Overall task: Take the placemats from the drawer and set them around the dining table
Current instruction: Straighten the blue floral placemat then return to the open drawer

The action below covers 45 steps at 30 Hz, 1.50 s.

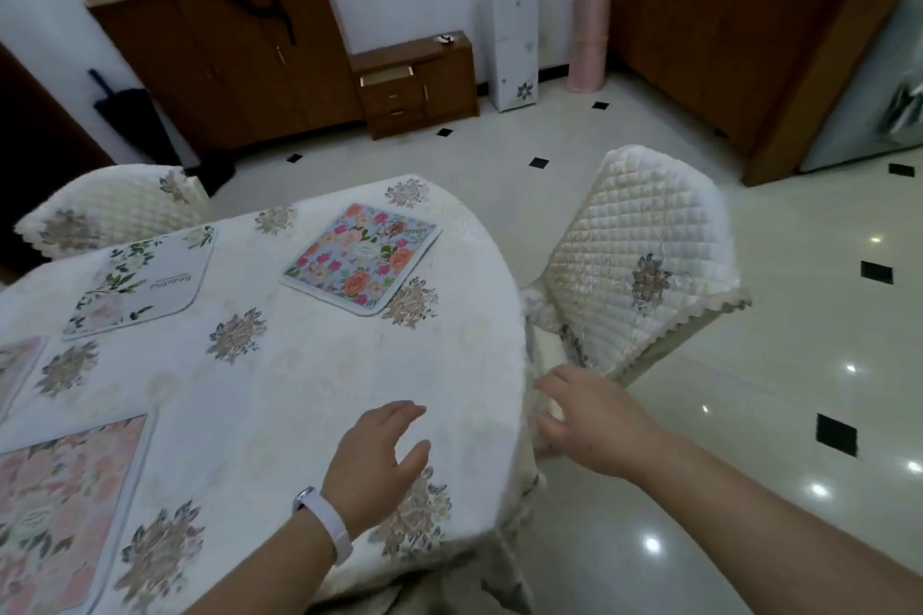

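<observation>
Head view: four placemats are seen lying flat on the dining table (279,380). A blue floral placemat (362,257) lies by the far edge, a white leafy placemat (142,280) toward the far left, a pink placemat (60,509) at the near left, and a fourth placemat (15,365) is cut off at the left edge. They are judged thin, light and somewhat bendable, best pinched at a corner or slid by an edge.

No mat is held. The left hand (379,457) hovers with relaxed, spread fingers, well apart from every mat. The right hand (589,425) is loosely curled at the table's right edge; whether cloth is pinched cannot be told.
</observation>
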Each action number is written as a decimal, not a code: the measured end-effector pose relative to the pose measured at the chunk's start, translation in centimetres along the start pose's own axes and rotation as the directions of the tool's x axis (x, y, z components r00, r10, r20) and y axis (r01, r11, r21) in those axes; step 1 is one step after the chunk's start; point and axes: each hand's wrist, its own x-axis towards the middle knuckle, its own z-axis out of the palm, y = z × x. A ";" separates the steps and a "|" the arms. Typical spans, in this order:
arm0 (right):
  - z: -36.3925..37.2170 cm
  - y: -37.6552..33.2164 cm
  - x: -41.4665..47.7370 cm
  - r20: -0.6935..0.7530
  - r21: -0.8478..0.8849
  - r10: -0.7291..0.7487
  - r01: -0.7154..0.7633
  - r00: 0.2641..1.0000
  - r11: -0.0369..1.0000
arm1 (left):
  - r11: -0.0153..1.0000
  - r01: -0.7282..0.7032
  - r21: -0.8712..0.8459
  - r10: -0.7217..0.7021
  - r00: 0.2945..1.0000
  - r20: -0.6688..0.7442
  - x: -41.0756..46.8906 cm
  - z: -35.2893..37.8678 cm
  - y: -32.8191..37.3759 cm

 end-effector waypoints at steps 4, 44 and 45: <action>-3.2 5.4 -1.3 -0.024 -0.024 0.039 -0.039 0.999 0.999 | 1.000 0.012 -0.019 -0.012 1.000 -0.028 1.9 1.8 5.3; -5.2 1.0 24.7 0.230 -0.183 -0.198 0.242 0.953 0.953 | 0.833 0.422 -0.358 -0.498 0.854 -0.151 15.9 0.4 -4.1; -5.0 1.0 25.4 0.247 -0.174 -0.202 0.249 0.948 0.953 | 0.813 0.435 -0.388 -0.520 0.842 -0.146 16.2 0.3 -4.4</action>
